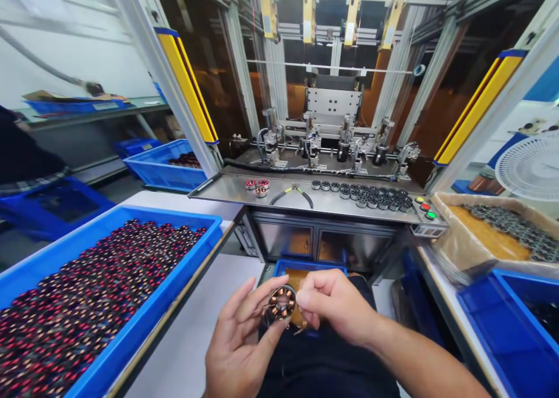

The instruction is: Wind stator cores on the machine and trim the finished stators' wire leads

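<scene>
My left hand point(239, 340) holds a small round stator with copper windings point(282, 303) between thumb and fingers, low in the middle of the view. My right hand point(334, 302) is closed in a pinch against the stator's right edge, where thin wire ends stick out. Both hands hover over my lap, above a small blue bin point(308, 266) under the steel bench. A big blue bin point(111, 360) full of wound stators sits to the left of my hands.
The steel bench point(227, 191) of a winding machine carries three wound stators point(257, 186), pliers point(292, 193), a row of bare dark stators point(364, 194) and coloured buttons point(425, 207). Right: a lined box of dark stators point(509, 226), a blue bin point(510, 328), a white fan point(530, 166). A person's dark sleeve point(24, 156) shows at far left.
</scene>
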Motion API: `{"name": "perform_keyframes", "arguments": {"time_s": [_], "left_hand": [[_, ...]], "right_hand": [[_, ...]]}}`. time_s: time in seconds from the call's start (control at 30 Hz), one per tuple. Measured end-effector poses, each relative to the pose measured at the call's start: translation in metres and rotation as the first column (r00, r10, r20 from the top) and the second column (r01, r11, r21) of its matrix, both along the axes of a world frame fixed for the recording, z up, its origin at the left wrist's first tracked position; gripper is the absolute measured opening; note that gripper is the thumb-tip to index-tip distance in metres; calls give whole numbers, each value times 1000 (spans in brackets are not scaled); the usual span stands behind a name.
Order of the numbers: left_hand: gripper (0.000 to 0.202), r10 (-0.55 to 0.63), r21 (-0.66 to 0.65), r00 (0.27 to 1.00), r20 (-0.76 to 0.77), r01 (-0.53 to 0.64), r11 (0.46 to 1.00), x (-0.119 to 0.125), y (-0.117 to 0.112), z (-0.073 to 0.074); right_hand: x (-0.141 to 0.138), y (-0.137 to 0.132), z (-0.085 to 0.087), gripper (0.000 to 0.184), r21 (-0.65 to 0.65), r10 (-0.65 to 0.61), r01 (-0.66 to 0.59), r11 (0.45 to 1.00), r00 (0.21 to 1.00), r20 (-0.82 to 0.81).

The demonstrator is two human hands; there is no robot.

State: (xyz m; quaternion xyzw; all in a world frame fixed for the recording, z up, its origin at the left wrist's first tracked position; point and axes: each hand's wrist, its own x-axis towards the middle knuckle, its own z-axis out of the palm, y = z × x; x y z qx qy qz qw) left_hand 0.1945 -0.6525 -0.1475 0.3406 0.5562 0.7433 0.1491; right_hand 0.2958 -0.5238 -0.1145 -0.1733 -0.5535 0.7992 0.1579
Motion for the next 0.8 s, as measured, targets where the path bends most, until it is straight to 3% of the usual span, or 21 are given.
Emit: {"name": "perform_keyframes", "arguments": {"time_s": [0.13,0.2,0.27,0.37,0.43,0.53,0.67,0.8], "left_hand": [[56,-108,-35,994,36,109,993,-9,2,-5],[55,-150,-27,989,-5,150,988,-15,8,-10],[55,-157,8,986,-47,158,987,-18,17,-15],[58,-155,57,980,-122,162,985,-17,32,-20],[61,-174,58,970,-171,186,981,-14,39,-22],[64,-188,51,965,-183,201,978,-13,44,-22],[64,-244,17,968,-65,245,969,-16,46,-19],[60,-339,-10,935,102,342,940,-20,44,-18]], "right_hand": [[27,24,-15,45,-140,77,-103,985,980,-181],[36,30,-30,40,-140,38,-64,988,982,-184],[35,23,-48,34,-169,-10,-14,986,990,-143],[19,-2,-65,42,-334,-70,32,942,992,-103],[7,-17,-68,40,-444,-136,85,892,987,-84],[3,-25,-63,35,-496,-159,121,860,987,-33],[16,-25,-60,38,-475,-112,95,875,994,-8],[26,-22,-68,41,-398,-10,19,917,1000,25]]}}
